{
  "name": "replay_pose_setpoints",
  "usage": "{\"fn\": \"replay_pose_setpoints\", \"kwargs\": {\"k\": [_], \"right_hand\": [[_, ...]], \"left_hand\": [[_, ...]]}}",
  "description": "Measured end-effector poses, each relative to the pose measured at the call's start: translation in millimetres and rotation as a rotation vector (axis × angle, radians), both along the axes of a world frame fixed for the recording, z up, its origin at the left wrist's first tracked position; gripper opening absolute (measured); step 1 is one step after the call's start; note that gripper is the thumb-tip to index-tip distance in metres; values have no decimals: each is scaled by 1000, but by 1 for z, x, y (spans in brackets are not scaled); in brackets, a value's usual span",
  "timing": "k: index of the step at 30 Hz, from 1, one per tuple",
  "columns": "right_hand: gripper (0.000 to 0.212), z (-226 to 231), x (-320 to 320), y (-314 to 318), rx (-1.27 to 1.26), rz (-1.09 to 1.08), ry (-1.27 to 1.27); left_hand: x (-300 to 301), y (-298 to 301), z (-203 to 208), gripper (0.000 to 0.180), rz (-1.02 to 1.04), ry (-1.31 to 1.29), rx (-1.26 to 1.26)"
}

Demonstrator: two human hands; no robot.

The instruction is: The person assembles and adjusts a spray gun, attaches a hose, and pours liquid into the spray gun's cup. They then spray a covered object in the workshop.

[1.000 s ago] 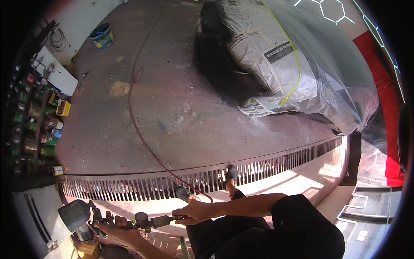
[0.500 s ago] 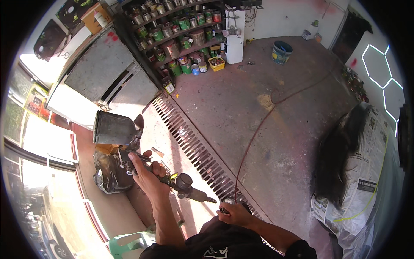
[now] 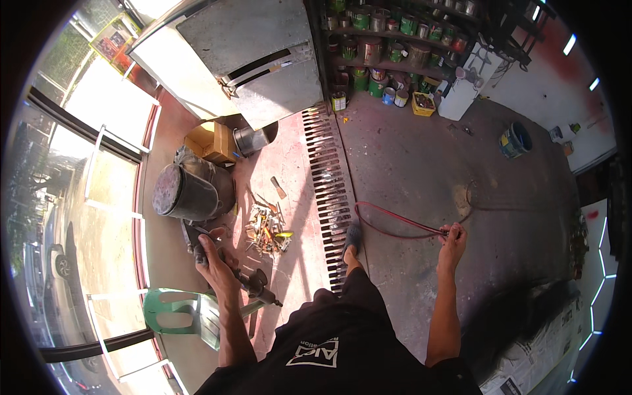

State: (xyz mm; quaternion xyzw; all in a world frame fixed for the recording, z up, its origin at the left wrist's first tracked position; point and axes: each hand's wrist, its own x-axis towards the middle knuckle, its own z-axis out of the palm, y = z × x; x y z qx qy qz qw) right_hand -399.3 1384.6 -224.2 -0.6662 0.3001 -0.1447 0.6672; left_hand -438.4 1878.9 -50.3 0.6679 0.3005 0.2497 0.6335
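Note:
My left hand (image 3: 220,266) is closed around the handle of a paint spray gun (image 3: 258,287), its grey lidded cup (image 3: 191,194) rising above the fingers. The fitting at the gun's lower end points toward my body with no hose on it. Well off to the right, my right hand (image 3: 452,245) grips the end of a red air hose (image 3: 394,216). From there the hose loops left over the floor and back past the hand. Below the gun, a pale green plastic chair (image 3: 174,311) is partly covered by my left forearm.
A slotted floor grate (image 3: 327,197) runs beneath my foot (image 3: 352,242). Scattered tools (image 3: 266,229), a cardboard box (image 3: 212,141) and a metal bin (image 3: 250,141) lie left of it. Paint-can shelves (image 3: 395,66) stand ahead, a bucket (image 3: 515,141) far right, and a paper-covered shape (image 3: 540,336) near right.
My right hand has moved away from the gun's fitting to the right, drawing the hose end along. My left hand still holds the gun, and the view has turned left.

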Motion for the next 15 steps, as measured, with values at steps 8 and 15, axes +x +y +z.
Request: {"fn": "replay_pose_setpoints", "kwargs": {"k": [8,15], "right_hand": [[64,-103,153,-36,-372,149,613],[67,-19,370,143,-601,751,419]], "left_hand": [[43,20,-24,57,102,205,-34],[62,36,-34,50,193,172,-5]]}}
